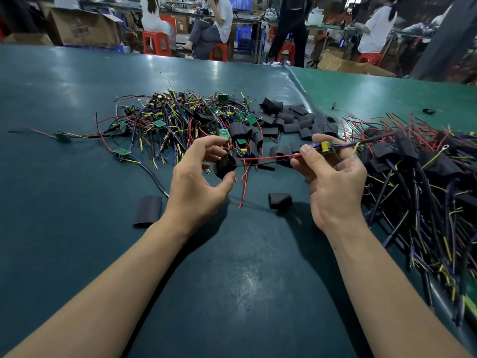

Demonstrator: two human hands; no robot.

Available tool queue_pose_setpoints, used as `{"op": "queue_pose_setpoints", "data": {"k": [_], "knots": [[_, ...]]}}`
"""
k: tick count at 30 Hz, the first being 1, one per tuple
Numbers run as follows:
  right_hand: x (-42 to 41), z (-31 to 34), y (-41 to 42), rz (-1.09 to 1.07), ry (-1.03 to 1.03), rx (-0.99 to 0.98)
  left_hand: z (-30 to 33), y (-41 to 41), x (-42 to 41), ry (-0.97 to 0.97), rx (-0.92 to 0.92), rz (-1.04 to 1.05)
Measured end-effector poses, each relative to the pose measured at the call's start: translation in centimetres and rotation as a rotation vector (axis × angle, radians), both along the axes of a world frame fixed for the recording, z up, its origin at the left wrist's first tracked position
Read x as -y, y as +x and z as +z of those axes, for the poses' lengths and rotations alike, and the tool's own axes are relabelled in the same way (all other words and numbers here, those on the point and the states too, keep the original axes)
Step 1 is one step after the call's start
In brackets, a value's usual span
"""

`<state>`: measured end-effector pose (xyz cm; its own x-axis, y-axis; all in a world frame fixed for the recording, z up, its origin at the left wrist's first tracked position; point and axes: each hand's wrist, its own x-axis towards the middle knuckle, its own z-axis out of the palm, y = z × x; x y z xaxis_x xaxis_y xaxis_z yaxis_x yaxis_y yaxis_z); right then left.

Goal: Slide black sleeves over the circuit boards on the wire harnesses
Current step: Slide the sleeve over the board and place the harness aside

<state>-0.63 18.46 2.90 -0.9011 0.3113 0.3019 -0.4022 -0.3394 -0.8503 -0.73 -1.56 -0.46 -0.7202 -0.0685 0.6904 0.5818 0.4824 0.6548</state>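
Left hand (pixel 200 180) pinches black sleeve (pixel 224 166); right hand (pixel 333 177) partly hides circuit board (pixel 327 147).

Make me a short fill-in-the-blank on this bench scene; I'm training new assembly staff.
1. The left hand holds a black ____.
2. The circuit board in the right hand is still ____.
3. The red wire stretches between the two ____.
4. The pile of sleeved harnesses lies to the person's ____.

Missing words: sleeve; bare; hands; right
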Motion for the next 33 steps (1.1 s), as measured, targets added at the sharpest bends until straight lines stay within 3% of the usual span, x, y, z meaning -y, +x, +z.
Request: {"op": "queue_pose_setpoints", "data": {"k": [16, 21, 26, 33], "knots": [[0.5, -0.3, 0.0, 0.052, 0.1, 0.002, 0.1, 0.4, -0.3, -0.111, -0.026, -0.087], [1.8, -1.1, 1.0, 0.184, 0.272, 0.052, -0.1, 0.6, -0.5, -0.192, -0.039, -0.141], [2.4, -1.1, 1.4, 0.352, 0.325, 0.125, 0.2, 0.8, -0.5, -0.152, -0.047, -0.151], [2.3, -1.1, 1.4, 0.223, 0.292, 0.118, 0.2, 1.1, -1.1, -0.048, -0.062, -0.221]]}}
